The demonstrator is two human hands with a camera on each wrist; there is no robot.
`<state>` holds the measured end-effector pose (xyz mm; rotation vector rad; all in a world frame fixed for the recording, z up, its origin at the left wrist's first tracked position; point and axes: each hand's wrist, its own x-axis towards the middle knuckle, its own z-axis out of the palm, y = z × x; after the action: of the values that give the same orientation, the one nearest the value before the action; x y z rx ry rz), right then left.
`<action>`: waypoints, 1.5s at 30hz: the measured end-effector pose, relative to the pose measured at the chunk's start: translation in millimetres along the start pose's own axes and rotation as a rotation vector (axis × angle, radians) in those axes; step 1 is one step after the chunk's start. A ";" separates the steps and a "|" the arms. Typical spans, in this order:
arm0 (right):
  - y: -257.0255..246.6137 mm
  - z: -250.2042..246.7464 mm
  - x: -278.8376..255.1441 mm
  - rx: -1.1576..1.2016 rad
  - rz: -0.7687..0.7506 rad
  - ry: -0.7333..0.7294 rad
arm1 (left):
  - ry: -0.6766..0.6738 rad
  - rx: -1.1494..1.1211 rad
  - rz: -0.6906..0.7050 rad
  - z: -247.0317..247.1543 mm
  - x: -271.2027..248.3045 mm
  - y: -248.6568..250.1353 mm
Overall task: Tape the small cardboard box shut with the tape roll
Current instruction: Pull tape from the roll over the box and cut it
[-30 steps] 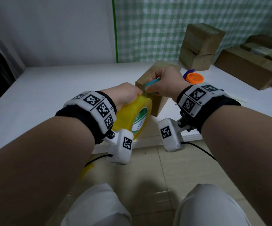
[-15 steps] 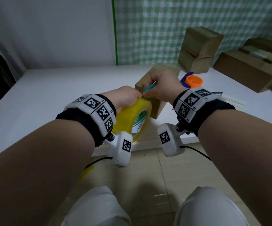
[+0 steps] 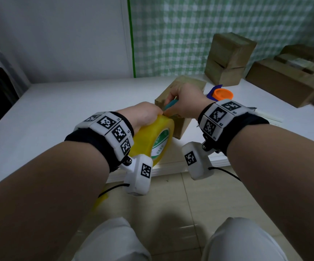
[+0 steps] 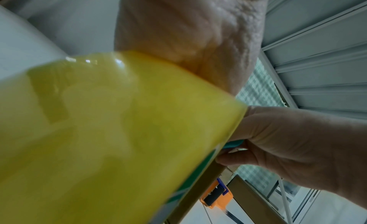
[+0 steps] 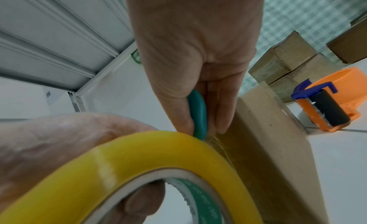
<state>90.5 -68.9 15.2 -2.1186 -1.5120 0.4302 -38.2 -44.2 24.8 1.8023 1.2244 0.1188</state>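
Nearby, an orange dispenser (image 3: 222, 93) sits behind the small cardboard box (image 3: 180, 127); left hand (image 3: 143, 117) grips tape roll (image 3: 152, 142), right hand (image 3: 185, 102) a teal cutter (image 5: 197, 114).

We count one yellow tape roll (image 3: 152, 140), one small cardboard box (image 3: 178, 87), one teal cutter (image 5: 197, 116) and one orange tape dispenser (image 3: 222, 94) — plus two hands, left hand (image 3: 143, 115) and right hand (image 3: 187, 100). Further back we see four or so more cardboard boxes (image 3: 229, 59) — hard to tell exactly.
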 end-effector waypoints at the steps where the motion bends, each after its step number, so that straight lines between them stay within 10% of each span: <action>1: 0.0 -1.1 0.1 0.023 0.011 -0.015 | 0.000 0.008 -0.002 -0.1 -0.6 0.4; 15: 9.1 -8.6 -2.4 0.347 0.118 -0.049 | -0.002 0.013 -0.010 -1.4 1.5 1.0; 45: -14.6 -23.4 -7.8 -0.210 0.046 -0.278 | -0.001 0.062 -0.006 1.0 -1.6 4.0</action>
<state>88.7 -77.3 42.5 -2.3362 -1.7301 0.6290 -35.8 -46.4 27.7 1.8515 1.2448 0.0777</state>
